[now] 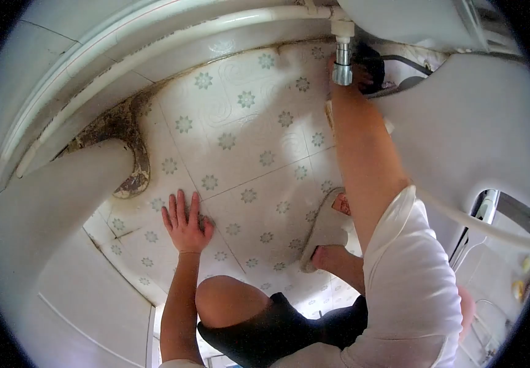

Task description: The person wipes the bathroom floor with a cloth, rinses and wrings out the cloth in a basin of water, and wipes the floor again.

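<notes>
My left hand [188, 227] lies flat on the patterned tile floor [246, 159], fingers spread, holding nothing. At the top right my right arm reaches in under a white panel. My right hand [362, 75] is in shadow there, partly behind a chrome pipe fitting [342, 64] that hangs from a white pipe [265, 15]. Right beside that hand is a black object [372, 66] whose kind I cannot make out, with a dark hose [407, 61] running off to the right. The fingers of my right hand are mostly hidden, so their grip does not show.
A thick white pipe [62, 190] meets the floor at the left, with dark, stained ground [139, 129] around its base. White pipes run along the wall. My sandalled foot [326, 233] stands near my right arm. A white appliance or cabinet [473, 122] fills the right side.
</notes>
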Tool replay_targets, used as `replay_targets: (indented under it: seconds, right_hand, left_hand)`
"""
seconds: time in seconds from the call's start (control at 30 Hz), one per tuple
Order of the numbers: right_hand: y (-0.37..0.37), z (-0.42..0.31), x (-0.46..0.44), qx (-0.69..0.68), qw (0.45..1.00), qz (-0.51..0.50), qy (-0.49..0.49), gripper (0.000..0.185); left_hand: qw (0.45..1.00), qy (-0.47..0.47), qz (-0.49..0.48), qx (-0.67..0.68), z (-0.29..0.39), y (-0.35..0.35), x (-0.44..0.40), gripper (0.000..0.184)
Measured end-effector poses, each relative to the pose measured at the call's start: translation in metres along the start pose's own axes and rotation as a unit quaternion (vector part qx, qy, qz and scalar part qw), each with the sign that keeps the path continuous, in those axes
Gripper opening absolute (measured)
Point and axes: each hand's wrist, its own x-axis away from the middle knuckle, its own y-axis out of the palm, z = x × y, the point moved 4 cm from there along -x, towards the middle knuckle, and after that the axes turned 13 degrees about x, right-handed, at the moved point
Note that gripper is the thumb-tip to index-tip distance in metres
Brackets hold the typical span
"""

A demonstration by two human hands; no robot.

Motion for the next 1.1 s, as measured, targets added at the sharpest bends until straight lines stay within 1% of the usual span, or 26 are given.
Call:
replay_targets:
  seconds: [0.27, 0.43, 0.5, 0.6, 0.7, 0.83, 1.03, 1.1]
  right_hand:
    - [0.003, -0.009, 0.011, -0.023, 0.999, -0.003, 0.042, 0.054]
    - [0.001, -0.040, 0.039, -0.049, 0.997, 0.006, 0.067, 0.054]
    - [0.003, -0.059, 0.059, -0.052, 0.996, 0.014, 0.065, 0.054]
    - [0.001, -0.070, 0.080, -0.056, 0.996, 0.022, 0.061, 0.053]
    - [-0.001, -0.066, 0.072, -0.069, 0.996, 0.001, 0.056, 0.053]
    - [-0.004, -0.060, 0.061, -0.070, 0.996, -0.001, 0.053, 0.053]
    - [-0.008, -0.069, 0.060, -0.071, 0.997, 0.035, 0.019, 0.053]
    - [-0.012, -0.086, 0.080, -0.076, 0.994, 0.071, -0.025, 0.053]
  left_hand:
    - [1.000, 0.001, 0.005, -0.001, -0.003, 0.003, 0.002, 0.073]
    - [1.000, 0.000, 0.004, -0.005, -0.002, 0.001, -0.002, 0.073]
    - [1.000, -0.004, -0.006, -0.012, -0.002, 0.002, 0.000, 0.072]
    - [1.000, 0.004, 0.009, -0.006, -0.001, 0.001, -0.002, 0.071]
    - [1.000, 0.005, 0.015, -0.001, -0.001, 0.000, -0.001, 0.070]
    - [1.000, 0.013, 0.017, 0.008, -0.002, -0.001, 0.000, 0.070]
    - [1.000, -0.005, 0.007, -0.006, 0.000, -0.002, 0.000, 0.071]
    - [1.000, 0.000, 0.011, -0.006, 0.003, -0.001, -0.003, 0.072]
